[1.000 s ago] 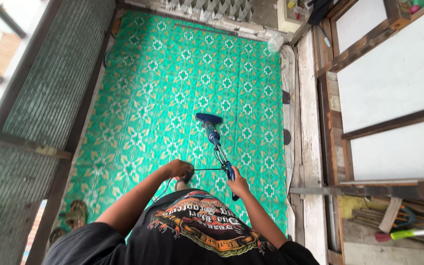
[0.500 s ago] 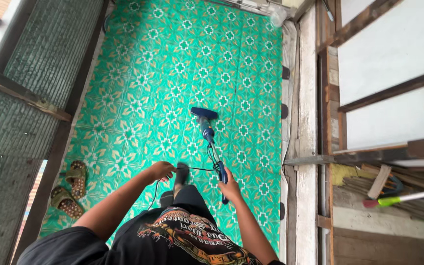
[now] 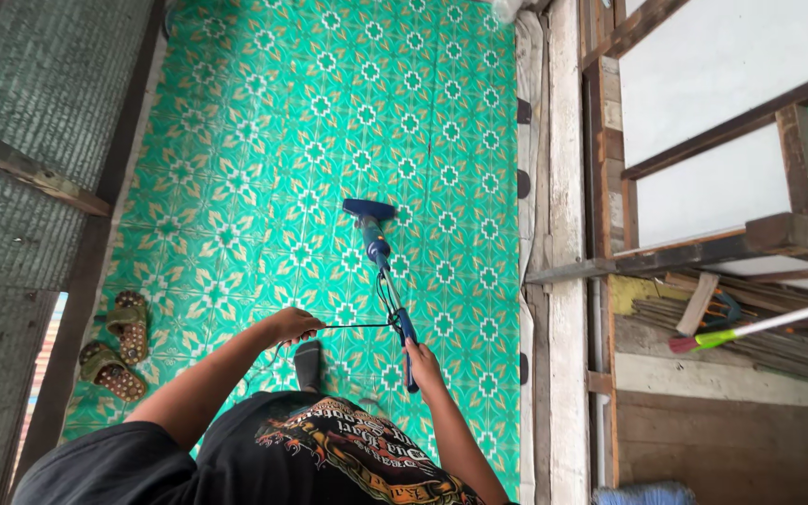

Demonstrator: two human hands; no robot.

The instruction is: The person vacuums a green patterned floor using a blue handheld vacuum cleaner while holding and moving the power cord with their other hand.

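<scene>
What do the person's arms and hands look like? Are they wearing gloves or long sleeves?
No gloves and no long sleeves. The left hand and right hand are bare, and so are both forearms. The person wears a black T-shirt with short sleeves and a colourful orange and gold picture on the front. No watch, ring or bracelet shows.

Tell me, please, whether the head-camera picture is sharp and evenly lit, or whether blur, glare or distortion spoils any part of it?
Head view: soft, even daylight, no hard shadows; the white panels at right look washed out; the patterned green floor, the blue stick vacuum and both hands, left and right, are sharp; the wide lens bends the wooden beams near the edges.
</scene>
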